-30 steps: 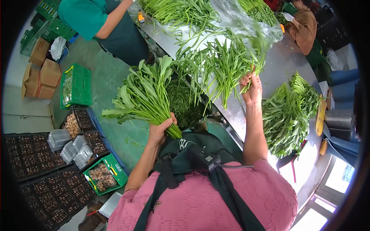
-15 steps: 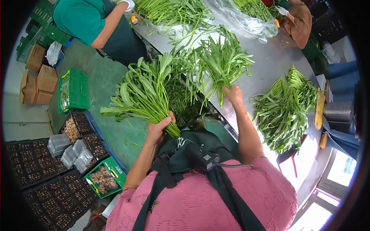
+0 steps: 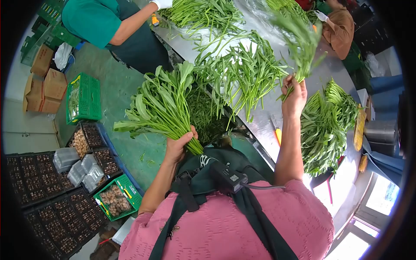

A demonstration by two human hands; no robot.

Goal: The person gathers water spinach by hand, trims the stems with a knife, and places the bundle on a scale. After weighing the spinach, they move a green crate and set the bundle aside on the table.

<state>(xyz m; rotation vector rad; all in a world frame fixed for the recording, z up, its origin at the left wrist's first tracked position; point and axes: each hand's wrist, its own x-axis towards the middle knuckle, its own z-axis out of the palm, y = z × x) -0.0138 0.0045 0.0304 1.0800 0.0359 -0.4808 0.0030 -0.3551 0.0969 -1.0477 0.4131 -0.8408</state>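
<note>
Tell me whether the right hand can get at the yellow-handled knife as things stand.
Probably not yet: the right hand holds greens and would likely need to free its grip first. The knife lies on the table beside the forearm, with no greens over it.

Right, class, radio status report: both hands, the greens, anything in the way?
Left hand gripping large leafy bunch. Right hand holding smaller bunch, blurred. Knife on table; nothing clearly blocking either hand.
</note>
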